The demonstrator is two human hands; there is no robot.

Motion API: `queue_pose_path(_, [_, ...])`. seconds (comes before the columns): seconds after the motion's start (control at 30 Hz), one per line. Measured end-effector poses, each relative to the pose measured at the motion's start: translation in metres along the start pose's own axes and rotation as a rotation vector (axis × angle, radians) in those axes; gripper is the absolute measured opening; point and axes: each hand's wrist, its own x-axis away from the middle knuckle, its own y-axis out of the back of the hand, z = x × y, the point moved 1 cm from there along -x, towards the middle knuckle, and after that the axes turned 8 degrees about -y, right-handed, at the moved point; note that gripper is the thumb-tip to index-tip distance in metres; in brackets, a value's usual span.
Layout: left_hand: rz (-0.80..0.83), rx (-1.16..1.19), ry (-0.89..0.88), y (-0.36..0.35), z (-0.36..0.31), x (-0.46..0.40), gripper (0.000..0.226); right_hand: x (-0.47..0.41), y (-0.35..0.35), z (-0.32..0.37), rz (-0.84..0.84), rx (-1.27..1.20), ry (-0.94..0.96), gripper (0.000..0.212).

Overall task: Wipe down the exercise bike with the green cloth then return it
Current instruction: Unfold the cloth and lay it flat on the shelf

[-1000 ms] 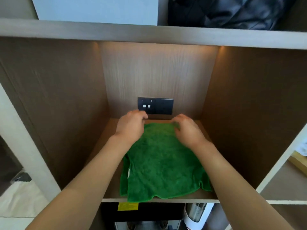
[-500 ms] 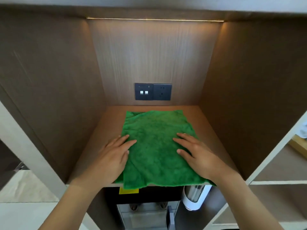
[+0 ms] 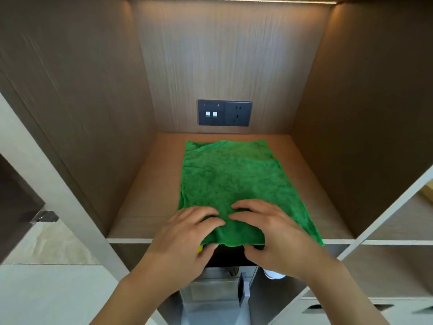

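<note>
Since the green cloth (image 3: pixel 230 184) lies spread flat on the floor of the wooden shelf compartment (image 3: pixel 145 207), with no exercise bike in view, the pictures alone cannot settle whether this is the pick-up before wiping or the final return. The cloth extends away from both hands toward the back wall, where a dark switch and socket panel (image 3: pixel 225 113) is mounted well beyond the fingertips. Its near edge overhangs the shelf front, directly under the hands. The left hand (image 3: pixel 187 233) pinches that edge, fingers curled on top, thumb beneath. The right hand (image 3: pixel 269 233) grips the same edge beside it, fingers bent over the fabric, thumb tucked under. The fingertips of the two hands nearly meet.
</note>
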Motion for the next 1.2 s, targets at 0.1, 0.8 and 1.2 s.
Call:
queue_pose_path(0.1, [-0.148,0.074,-0.003,0.004,0.000,0.003,0.030,0.004,0.003,0.002,-0.064,-0.084,0.004,0.043])
queue_pose_path(0.8, [-0.596,-0.013,0.067,0.086,0.053,-0.072,0.022,-0.034,0.106,-0.046,-0.668,-0.067,-0.312,0.044])
queue_pose_path(1.2, [-0.507,0.009,0.072,0.044,0.053,-0.041,0.021,-0.057,0.060,-0.050,-0.580,-0.245,-0.333,0.026])
